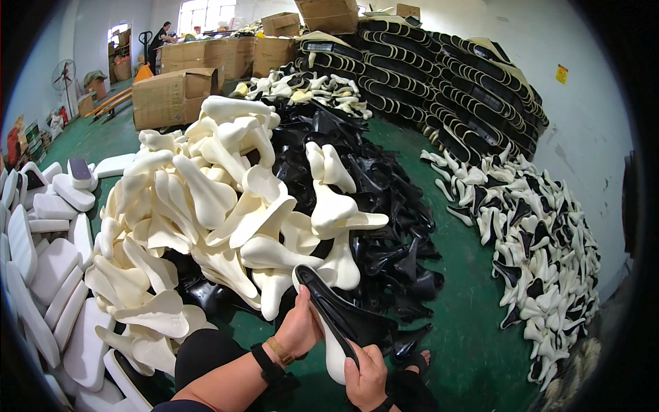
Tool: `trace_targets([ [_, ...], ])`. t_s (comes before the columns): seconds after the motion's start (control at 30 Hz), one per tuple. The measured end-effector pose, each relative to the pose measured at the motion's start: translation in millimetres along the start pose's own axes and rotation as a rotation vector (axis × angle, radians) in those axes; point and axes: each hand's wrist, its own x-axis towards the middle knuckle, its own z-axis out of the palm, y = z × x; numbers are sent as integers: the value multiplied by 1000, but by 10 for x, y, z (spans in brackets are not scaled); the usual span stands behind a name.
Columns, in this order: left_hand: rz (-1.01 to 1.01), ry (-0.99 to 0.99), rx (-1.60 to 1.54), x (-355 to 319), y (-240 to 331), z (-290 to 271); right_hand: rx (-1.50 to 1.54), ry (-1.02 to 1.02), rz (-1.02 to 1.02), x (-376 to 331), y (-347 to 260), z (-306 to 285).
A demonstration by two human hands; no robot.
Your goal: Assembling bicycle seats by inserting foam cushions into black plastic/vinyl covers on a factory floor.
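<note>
I grip one saddle (336, 317), black shell seated on cream foam pad: left hand (300, 328) closed on its edge, right hand (366, 376) clamping its tip, above the green floor (473, 343).

Left hand (300, 328): palm and fingertips hidden behind the saddle (338, 317) it grips; only the back and thumb show. Right hand (366, 376): wrist cut off by the lower edge, fingers partly tucked under the saddle's white foam. Saddle underside hidden. Black shells (384, 206) mostly buried under the white foam pile (206, 206); count can't be told. Foam slabs (41, 275) at left cut by the dark fisheye rim. Person (162, 38) far back too small to tell what they do. Yellow wall sign (561, 74) unreadable. Foot (420, 359) half hidden by shells.
</note>
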Motion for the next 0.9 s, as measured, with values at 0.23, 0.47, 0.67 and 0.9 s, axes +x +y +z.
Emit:
trace_targets([
  [0.23, 18, 9, 55, 7, -7, -74, -70, -74, 20, 20, 13, 13],
  [0.47, -110, -24, 72, -36, -311, -81, -166, -43, -91, 102, 53, 119],
  [0.67, -164, 20, 127, -103, -363, -147, -285, -106, -189, 140, 80, 155],
  [0.9, -149, 96, 223, -163, -350, -139, -240, -104, -219, 138, 90, 155],
])
